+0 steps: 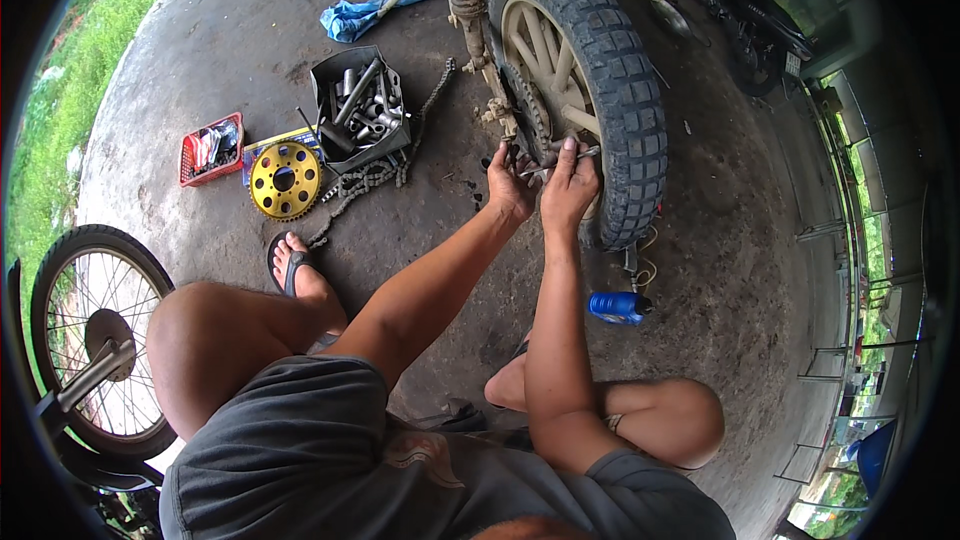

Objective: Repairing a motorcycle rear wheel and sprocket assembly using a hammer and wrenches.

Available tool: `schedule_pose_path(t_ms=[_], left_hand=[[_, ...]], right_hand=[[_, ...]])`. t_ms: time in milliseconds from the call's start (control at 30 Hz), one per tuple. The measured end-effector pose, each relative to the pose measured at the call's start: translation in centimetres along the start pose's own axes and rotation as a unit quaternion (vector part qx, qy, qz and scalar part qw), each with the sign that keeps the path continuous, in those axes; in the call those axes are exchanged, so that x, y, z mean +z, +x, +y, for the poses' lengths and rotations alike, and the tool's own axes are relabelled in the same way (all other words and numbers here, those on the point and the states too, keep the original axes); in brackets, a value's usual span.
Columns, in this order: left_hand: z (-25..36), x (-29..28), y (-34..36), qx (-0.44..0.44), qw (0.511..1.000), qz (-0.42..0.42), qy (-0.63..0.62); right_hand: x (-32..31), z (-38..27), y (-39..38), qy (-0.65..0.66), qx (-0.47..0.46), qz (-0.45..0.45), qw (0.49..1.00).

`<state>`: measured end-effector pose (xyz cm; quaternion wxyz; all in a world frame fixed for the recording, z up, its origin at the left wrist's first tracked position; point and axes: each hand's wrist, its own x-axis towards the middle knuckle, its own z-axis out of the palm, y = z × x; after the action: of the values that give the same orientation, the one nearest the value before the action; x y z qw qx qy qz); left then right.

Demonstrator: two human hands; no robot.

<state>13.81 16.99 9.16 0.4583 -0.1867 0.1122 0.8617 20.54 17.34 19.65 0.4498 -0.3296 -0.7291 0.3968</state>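
Observation:
A dirty motorcycle wheel (620,90) with a knobbly tyre stands in front of me. Both my hands are close together at its hub, beside the rear sprocket (532,115). My left hand (512,188) has its fingers closed near the axle end and brake-side fittings (498,115); what they grip is hidden. My right hand (568,190) is closed too, thumb up, by the spokes. A slim shiny metal piece (592,151) pokes out beside its fingers, too small to identify.
Left of the wheel lie a gold sprocket (285,181), a black tray (375,148) of sockets and wrenches, a loose chain (430,105) and a red basket (212,172). A blue bottle (617,307) lies below the tyre. Another spoked wheel (70,340) stands at left.

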Motion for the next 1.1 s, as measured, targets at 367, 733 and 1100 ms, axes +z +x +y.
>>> schedule_pose_path(t_ms=[367, 733, 1100], left_hand=[[0.0, -1.2, 1.1, -0.028, 0.999, 0.032, -0.015], [0.1, -0.9, 1.0, -0.019, 1.0, -0.01, 0.004], [-0.1, -1.3, 1.2, -0.036, 0.999, -0.006, 0.002]], right_hand=[[-0.2, -0.1, 0.0, -0.06, -0.011, -0.011, 0.998], [0.2, 0.3, 0.1, 0.002, -0.011, -0.002, 1.0], [0.4, 1.3, 0.4, -0.015, -0.069, 0.024, 0.997]])
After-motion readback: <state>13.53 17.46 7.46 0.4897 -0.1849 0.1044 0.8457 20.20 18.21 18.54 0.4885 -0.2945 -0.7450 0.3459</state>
